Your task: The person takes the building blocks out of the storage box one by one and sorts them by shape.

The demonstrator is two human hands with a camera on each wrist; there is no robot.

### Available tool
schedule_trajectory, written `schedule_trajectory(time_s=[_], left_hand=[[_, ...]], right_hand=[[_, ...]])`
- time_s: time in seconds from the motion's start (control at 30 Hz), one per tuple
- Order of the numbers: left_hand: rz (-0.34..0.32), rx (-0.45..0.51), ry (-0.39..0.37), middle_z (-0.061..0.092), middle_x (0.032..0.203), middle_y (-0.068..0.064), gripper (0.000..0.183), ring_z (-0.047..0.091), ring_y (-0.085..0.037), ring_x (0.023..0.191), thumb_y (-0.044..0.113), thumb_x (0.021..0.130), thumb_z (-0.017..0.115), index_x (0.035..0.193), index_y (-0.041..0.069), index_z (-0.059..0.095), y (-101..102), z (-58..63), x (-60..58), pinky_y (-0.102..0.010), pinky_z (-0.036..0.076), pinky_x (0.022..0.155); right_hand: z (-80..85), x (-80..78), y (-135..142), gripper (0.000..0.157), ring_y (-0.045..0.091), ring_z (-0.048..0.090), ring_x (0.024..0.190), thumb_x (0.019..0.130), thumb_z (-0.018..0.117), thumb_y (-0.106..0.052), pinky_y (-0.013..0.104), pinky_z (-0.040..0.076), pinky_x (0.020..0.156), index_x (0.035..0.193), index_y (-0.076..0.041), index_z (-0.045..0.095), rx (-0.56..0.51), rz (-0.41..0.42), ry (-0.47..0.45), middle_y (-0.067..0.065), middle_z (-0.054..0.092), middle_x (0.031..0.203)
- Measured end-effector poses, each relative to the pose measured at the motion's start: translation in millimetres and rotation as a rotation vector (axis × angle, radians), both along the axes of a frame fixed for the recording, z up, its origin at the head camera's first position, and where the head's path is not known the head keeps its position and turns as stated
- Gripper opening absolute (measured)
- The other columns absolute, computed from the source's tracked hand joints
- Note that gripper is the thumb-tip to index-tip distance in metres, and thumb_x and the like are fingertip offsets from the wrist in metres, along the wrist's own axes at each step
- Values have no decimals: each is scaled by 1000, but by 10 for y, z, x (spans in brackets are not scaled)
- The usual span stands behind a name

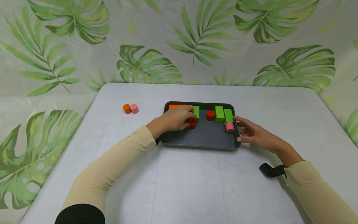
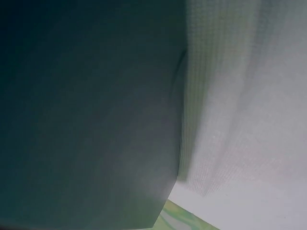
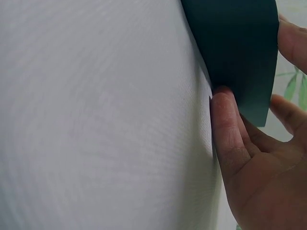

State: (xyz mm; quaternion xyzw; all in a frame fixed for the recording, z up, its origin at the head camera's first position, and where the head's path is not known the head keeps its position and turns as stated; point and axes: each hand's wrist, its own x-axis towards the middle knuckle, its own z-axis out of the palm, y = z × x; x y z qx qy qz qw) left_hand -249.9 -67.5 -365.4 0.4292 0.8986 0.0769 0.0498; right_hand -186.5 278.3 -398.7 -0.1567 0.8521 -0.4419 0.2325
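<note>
My left hand (image 1: 176,119) reaches over the left half of a dark grey tray (image 1: 201,141). Its fingertips pinch a red cylinder (image 1: 193,125), partly covered by the fingers. Behind this hand show an orange block (image 1: 175,106) and a green block (image 1: 197,112), both partly hidden. Another red cylinder (image 1: 210,115) and two green blocks (image 1: 219,114) stand farther right, with a pink cylinder (image 1: 230,127) by the right wall. My right hand (image 1: 258,135) touches the tray's right edge with fairly straight fingers; the right wrist view shows its fingers (image 3: 228,127) against the tray's outer side.
On the white tablecloth (image 1: 190,186), left of the tray, an orange cylinder (image 1: 127,109) and a pink cylinder (image 1: 134,108) stand side by side. A leaf-patterned cloth (image 1: 195,40) hangs behind the table. The left wrist view shows mostly the dark tray side (image 2: 96,120).
</note>
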Motion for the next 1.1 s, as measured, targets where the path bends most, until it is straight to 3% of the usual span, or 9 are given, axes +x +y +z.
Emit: schedule_trajectory(time_s=[0.37, 0.57, 0.73, 0.87, 1.1], left_hand=[[5, 10, 4, 59, 121, -5, 27, 56, -19, 105, 14, 91, 69, 117, 12, 70, 0, -36, 8, -29, 52, 90], [29, 114, -39, 62, 113, -2, 24, 58, -17, 96, 16, 90, 66, 113, 10, 64, -88, 13, 15, -27, 53, 84], [53, 272, -76, 66, 112, -4, 27, 64, -21, 95, 13, 90, 68, 116, 6, 64, -301, 177, 35, -32, 54, 87], [82, 362, -68, 67, 111, -8, 29, 62, -23, 91, 10, 89, 70, 117, 4, 66, -551, 282, 50, -36, 55, 82], [121, 446, -20, 67, 110, -11, 28, 64, -24, 93, 5, 87, 73, 114, 1, 66, -928, 341, 44, -38, 57, 85]], right_hand=[[-24, 8, -2, 85, 50, 36, 141, 96, 65, -26, 56, 44, 105, 161, -22, 9, 18, -4, -3, 25, 19, 162], [-22, 7, -4, 85, 51, 34, 141, 96, 65, -25, 57, 44, 106, 161, -22, 9, 10, 0, -4, 25, 17, 162], [-6, 2, -7, 86, 51, 34, 142, 96, 65, -24, 58, 43, 106, 161, -22, 8, 5, 2, -7, 25, 17, 162], [-4, -3, 1, 86, 51, 34, 142, 96, 65, -24, 56, 45, 105, 161, -22, 9, 9, 2, -5, 25, 17, 162], [10, -1, 3, 85, 51, 33, 142, 97, 64, -23, 59, 42, 106, 161, -22, 8, 7, 7, -4, 26, 17, 162]])
